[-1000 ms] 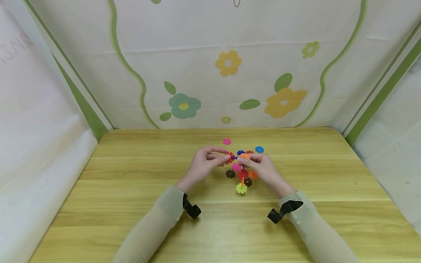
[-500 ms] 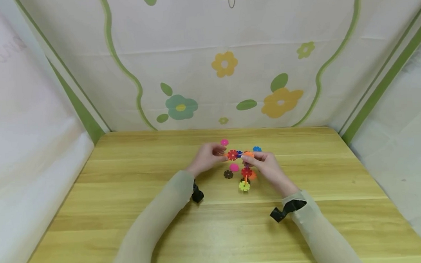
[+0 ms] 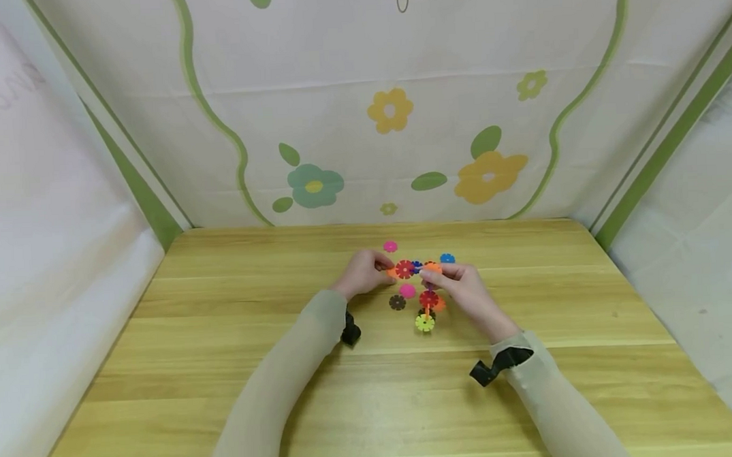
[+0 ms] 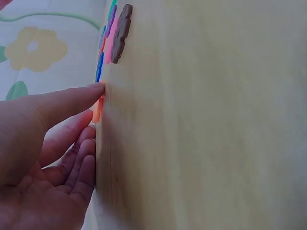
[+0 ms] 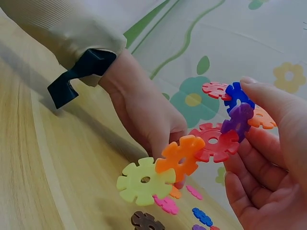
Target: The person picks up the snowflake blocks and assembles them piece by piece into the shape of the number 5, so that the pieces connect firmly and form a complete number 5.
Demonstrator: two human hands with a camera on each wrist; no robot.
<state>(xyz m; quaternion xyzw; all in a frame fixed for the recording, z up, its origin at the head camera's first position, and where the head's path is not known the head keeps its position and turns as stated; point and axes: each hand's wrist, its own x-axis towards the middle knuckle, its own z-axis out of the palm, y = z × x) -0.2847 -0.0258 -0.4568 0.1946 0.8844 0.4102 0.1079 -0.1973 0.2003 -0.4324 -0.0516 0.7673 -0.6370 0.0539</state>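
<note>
My right hand (image 3: 465, 289) holds up a chain of interlocked flower-shaped plastic discs (image 5: 216, 142), thumb and fingers pinching its upper end by the blue disc (image 5: 235, 96) and an orange disc (image 5: 261, 118). Purple, red and orange discs lead down to a yellow disc (image 3: 424, 323) at the lower end. Another red disc (image 3: 404, 270) sticks out on the left of the blue one. Low at the table, my left hand (image 3: 360, 273) has its thumb and index finger on a loose orange disc (image 4: 97, 110), pinching it at the edge; part of that disc is hidden.
Loose discs lie around the hands: a dark brown one (image 3: 397, 302), a pink one (image 3: 407, 291), another pink (image 3: 390, 246) farther back and a light blue one (image 3: 447, 258). The wooden table (image 3: 374, 405) ends at a printed cloth wall (image 3: 334, 66).
My left hand has let go of the chain's red disc and moved down to the loose orange disc. The right hand keeps hold of the chain, nearly still.
</note>
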